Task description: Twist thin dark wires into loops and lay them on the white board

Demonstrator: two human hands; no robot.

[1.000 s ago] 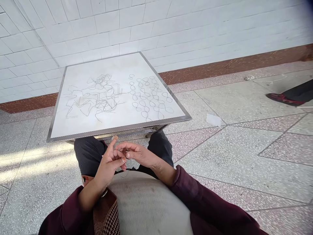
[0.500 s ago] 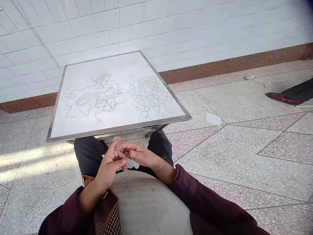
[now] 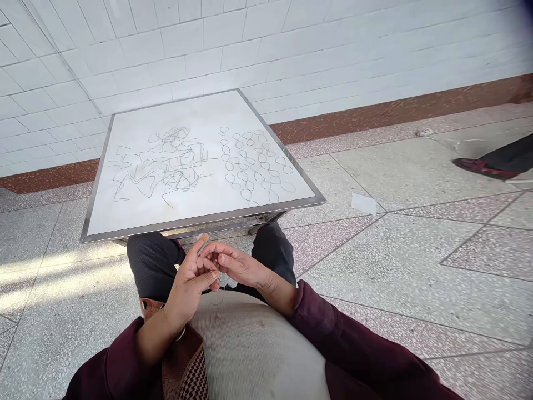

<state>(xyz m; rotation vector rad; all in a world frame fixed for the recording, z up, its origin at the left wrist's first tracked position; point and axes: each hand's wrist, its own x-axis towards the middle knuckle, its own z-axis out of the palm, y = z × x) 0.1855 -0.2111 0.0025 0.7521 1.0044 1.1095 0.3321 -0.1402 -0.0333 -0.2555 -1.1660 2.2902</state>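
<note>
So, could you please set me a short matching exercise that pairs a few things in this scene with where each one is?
Things:
1. thin dark strand
2. white paper scrap
3. dark red shoe
4. looped strand pattern

Places:
A. on the floor, right of the steel-edged table
B. on the tabletop's right half
C. below the left hand and right hand
D. at the view's far right

Pairs: 1-C, 2-A, 3-D, 4-B

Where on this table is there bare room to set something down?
The white steel-edged table has bare top along its near edge and far corner; the tangled dark thread and looped thread rows crowd its middle.
</note>
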